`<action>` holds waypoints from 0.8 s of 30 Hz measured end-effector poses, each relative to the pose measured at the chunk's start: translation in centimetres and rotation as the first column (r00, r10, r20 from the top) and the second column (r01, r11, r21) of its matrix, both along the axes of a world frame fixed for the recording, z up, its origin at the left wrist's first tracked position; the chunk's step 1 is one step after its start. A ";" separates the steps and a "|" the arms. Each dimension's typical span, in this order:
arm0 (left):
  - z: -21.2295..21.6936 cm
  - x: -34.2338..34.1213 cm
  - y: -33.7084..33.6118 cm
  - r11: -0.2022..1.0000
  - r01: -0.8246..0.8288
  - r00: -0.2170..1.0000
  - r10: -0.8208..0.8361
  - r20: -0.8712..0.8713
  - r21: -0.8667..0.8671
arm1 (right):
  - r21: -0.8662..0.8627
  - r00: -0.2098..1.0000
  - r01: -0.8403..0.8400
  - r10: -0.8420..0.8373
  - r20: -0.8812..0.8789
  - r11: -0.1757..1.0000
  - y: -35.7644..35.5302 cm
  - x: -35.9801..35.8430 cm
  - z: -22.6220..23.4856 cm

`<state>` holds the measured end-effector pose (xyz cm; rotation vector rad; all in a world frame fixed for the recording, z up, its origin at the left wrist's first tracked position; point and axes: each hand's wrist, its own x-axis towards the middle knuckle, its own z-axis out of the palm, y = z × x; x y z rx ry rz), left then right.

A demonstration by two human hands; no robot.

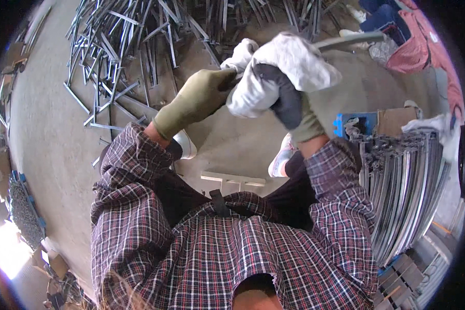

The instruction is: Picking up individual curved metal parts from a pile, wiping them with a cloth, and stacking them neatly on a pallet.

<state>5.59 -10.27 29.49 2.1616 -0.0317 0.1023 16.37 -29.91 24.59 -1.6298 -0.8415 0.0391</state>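
Note:
My left hand, in an olive glove, is closed at the near end of a grey metal bar; its fingertips are partly hidden. My right hand, in an olive and black glove, is closed on a bunched white cloth. The cloth is wrapped around the bar's middle, and the bar comes out of it toward the upper right. Part of the cloth also shows beyond my left fingers. Motion blurs the cloth's edge.
A heap of loose metal bars with end plates covers the floor ahead. At right stands a stack of long bars, with a blue crate behind it. Another person's pink sleeve is at upper right. A small wooden piece lies between my feet.

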 end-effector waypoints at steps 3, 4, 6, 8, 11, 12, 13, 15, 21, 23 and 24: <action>1.7 -2.0 1.6 0.983 -0.057 0.913 -0.020 -0.408 -0.174 | 0.398 0.794 -0.141 0.344 -0.501 0.906 -5.5 9.7 1.1; 1.8 -2.6 2.2 0.982 -0.071 0.897 -0.014 -0.443 -0.174 | 0.566 0.623 -0.197 0.548 -0.559 0.801 -7.8 13.2 2.7; 1.7 -2.1 2.9 0.986 -0.032 0.900 -0.043 -0.435 -0.164 | 0.665 0.481 -0.142 0.638 -0.600 0.733 -12.5 17.0 5.9; 1.3 -1.6 3.1 0.990 -0.021 0.893 -0.043 -0.447 -0.137 | 0.399 0.573 0.449 0.085 -0.815 0.799 -9.4 13.4 7.1; 1.6 -1.3 2.0 0.887 -0.073 0.997 0.058 0.047 0.457 | 0.638 0.760 -0.015 0.424 -0.493 0.770 -4.9 7.9 1.4; 1.2 -0.4 0.8 0.875 -0.064 0.995 0.021 0.095 0.480 | 0.458 0.911 0.034 0.161 -0.380 0.888 -2.0 2.7 2.5; 0.8 0.0 -0.2 0.859 -0.096 0.987 0.018 0.158 0.503 | 0.381 0.789 0.086 0.170 -0.590 0.920 -0.7 2.0 2.5; 1.0 -0.4 -0.3 0.838 -0.119 0.979 0.012 0.201 0.532 | 0.077 0.955 0.077 -0.051 -0.293 0.994 -1.8 4.3 0.8; 2.3 -1.9 1.3 0.743 -0.184 0.977 0.069 0.200 0.643 | 0.561 0.541 0.151 0.407 -0.736 0.814 -10.4 13.0 8.6; 2.5 -1.6 1.5 0.791 -0.198 0.980 0.144 0.139 0.579 | 0.632 0.498 0.092 0.514 -0.698 0.769 -10.8 14.2 6.1; 1.8 -1.9 2.3 0.779 -0.206 0.979 0.161 0.129 0.593 | 0.695 0.434 0.126 0.591 -0.680 0.708 -9.2 12.5 5.6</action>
